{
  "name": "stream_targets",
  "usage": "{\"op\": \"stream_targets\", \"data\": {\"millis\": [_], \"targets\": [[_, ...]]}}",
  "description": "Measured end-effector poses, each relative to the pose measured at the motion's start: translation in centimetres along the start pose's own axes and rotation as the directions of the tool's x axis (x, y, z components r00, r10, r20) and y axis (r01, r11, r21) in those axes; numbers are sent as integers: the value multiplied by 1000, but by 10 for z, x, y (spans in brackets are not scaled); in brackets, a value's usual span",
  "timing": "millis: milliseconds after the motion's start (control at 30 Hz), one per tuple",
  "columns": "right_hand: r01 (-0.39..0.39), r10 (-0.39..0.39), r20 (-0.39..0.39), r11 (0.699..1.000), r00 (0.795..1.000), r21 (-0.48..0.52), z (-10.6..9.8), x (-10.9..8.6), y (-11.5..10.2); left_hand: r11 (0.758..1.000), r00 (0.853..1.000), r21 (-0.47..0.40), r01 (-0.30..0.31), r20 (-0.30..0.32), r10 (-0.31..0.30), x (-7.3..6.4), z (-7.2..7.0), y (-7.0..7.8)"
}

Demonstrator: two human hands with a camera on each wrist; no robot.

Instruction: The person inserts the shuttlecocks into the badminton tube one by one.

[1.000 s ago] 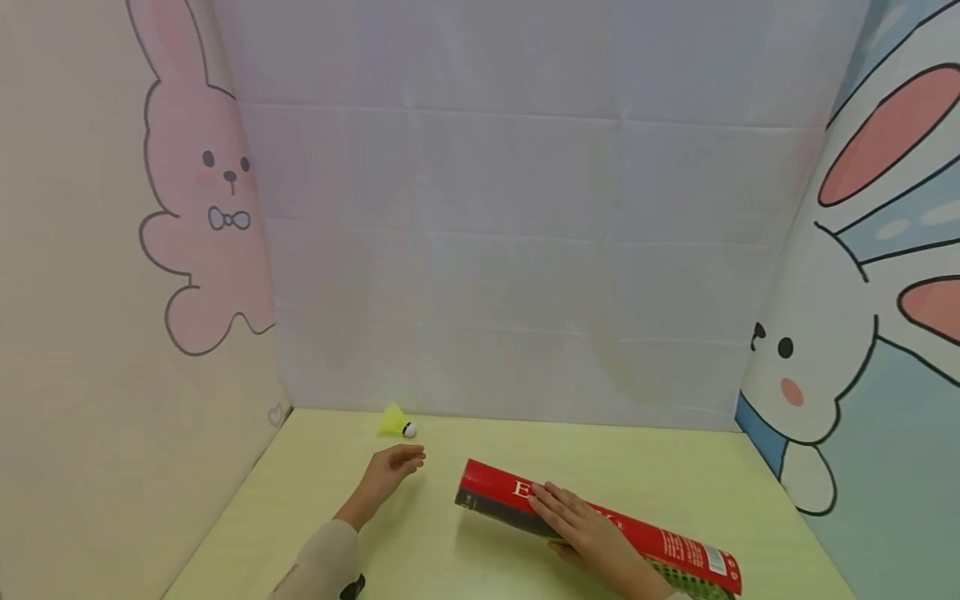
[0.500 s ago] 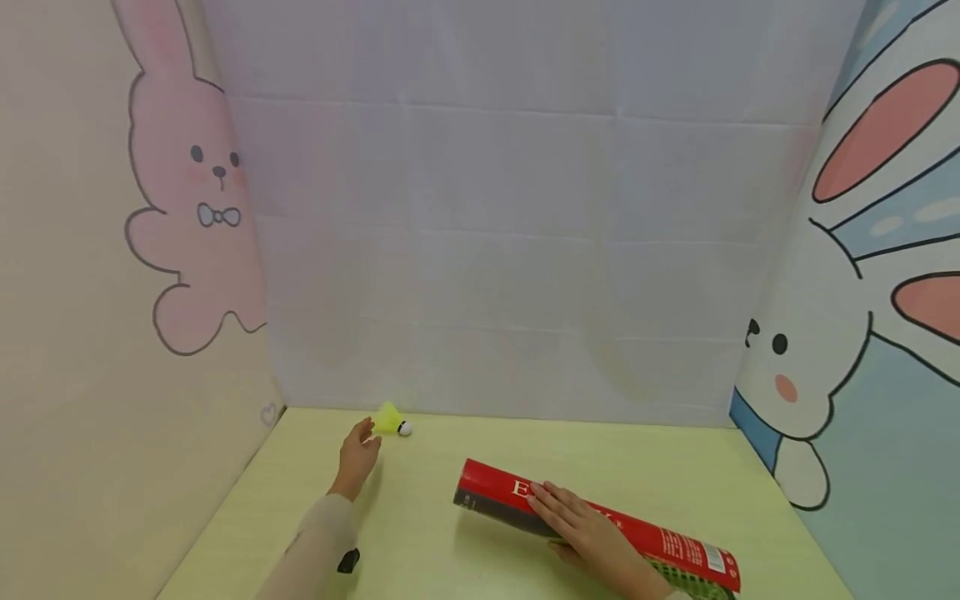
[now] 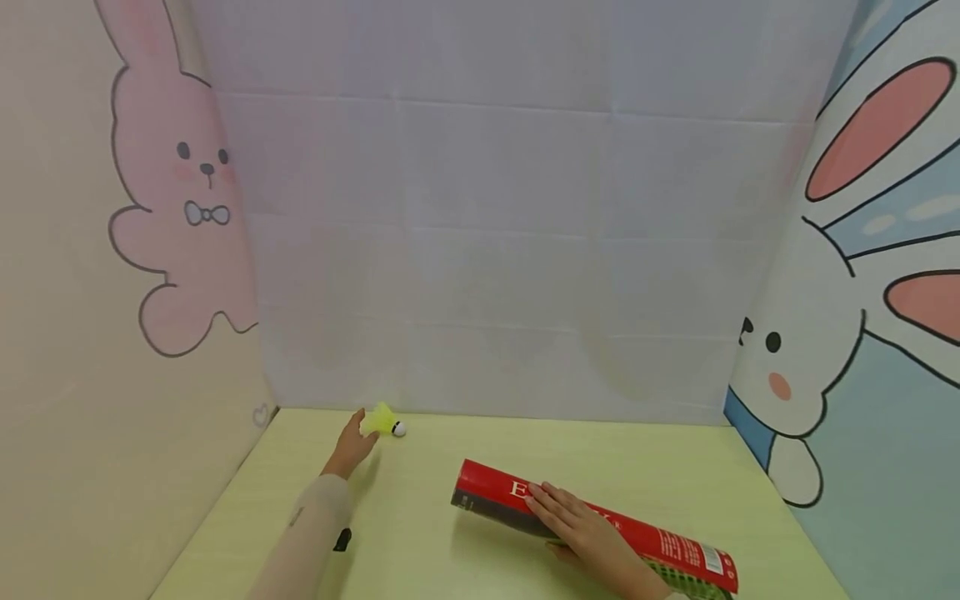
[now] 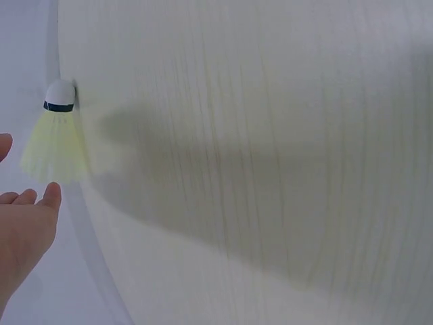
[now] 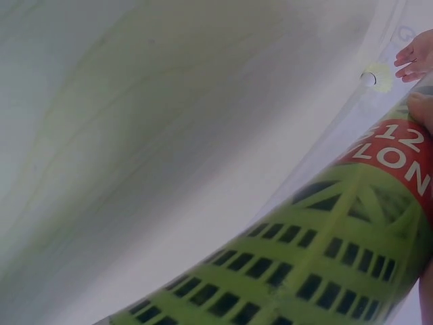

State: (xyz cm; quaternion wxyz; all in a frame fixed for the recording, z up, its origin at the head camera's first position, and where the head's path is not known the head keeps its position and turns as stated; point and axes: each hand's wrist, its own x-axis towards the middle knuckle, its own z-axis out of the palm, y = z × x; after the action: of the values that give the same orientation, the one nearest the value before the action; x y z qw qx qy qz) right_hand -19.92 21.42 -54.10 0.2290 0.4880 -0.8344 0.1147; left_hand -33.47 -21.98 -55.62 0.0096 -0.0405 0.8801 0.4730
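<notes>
A yellow shuttlecock (image 3: 384, 418) with a white cork and dark band lies near the table's back edge. My left hand (image 3: 351, 447) reaches to its skirt, thumb and fingers spread apart. In the left wrist view, the fingertips come right up to the open end of the shuttlecock (image 4: 57, 145), whose cork points away from the hand (image 4: 24, 237). My right hand (image 3: 588, 537) grips a red, black and green shuttlecock tube (image 3: 487, 483) around its middle, fingers over the top. The tube slants, its left end raised over the table. White lettering shows on the tube (image 5: 318, 230) in the right wrist view.
The pale yellow table (image 3: 420, 517) ends at a white sheet (image 3: 480, 250) hung behind it. Walls with cartoon rabbits stand at left (image 3: 180, 183) and right (image 3: 810, 358). A small black object (image 3: 342, 540) shows by the left sleeve.
My left hand has moved left and farther back, from in front of the shuttlecock to beside its skirt. The right hand keeps its grip on the tube. The head view has shifted slightly.
</notes>
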Motion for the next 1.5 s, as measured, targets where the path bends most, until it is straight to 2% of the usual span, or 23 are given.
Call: {"op": "stream_targets", "data": {"millis": [167, 267, 400, 533, 667, 767, 933, 1133, 1300, 1500], "targets": [[-10, 10, 11, 1000, 1000, -9, 1, 0, -1, 1000, 999, 2, 18, 31, -18, 2, -2, -4], [-4, 4, 0, 1000, 1000, -5, 1, 0, 0, 1000, 1000, 7, 8, 25, -8, 1, 0, -4], [3, -3, -14, 1000, 1000, 13, 1, 1, 0, 1000, 1000, 15, -11, -24, 12, -3, 3, -4], [15, -15, -23, 1000, 1000, 14, 2, 1, 1, 1000, 995, 18, 4, -96, -2, -9, 7, -7], [11, -11, -11, 1000, 1000, -4, 1, 2, 1, 999, 984, 33, -2, -175, 8, -16, 9, -5], [6, -6, -2, 1000, 1000, 3, -1, 2, 0, 998, 975, 63, -27, -219, 41, -19, 10, -4], [12, -12, -6, 1000, 1000, 12, -2, 2, 0, 993, 962, 108, -51, -260, 78, -24, 12, -1], [-5, 5, 17, 1000, 1000, 6, -2, 2, -1, 992, 957, 104, -64, -275, 90, -29, 14, 5], [-26, 26, 45, 1000, 999, -4, -2, 0, -2, 993, 964, 101, -64, -253, 88, -34, 14, 2], [-4, 4, 17, 1000, 1000, -12, -3, 2, -1, 992, 969, 88, -93, -223, 110, -39, 10, 4]]}}
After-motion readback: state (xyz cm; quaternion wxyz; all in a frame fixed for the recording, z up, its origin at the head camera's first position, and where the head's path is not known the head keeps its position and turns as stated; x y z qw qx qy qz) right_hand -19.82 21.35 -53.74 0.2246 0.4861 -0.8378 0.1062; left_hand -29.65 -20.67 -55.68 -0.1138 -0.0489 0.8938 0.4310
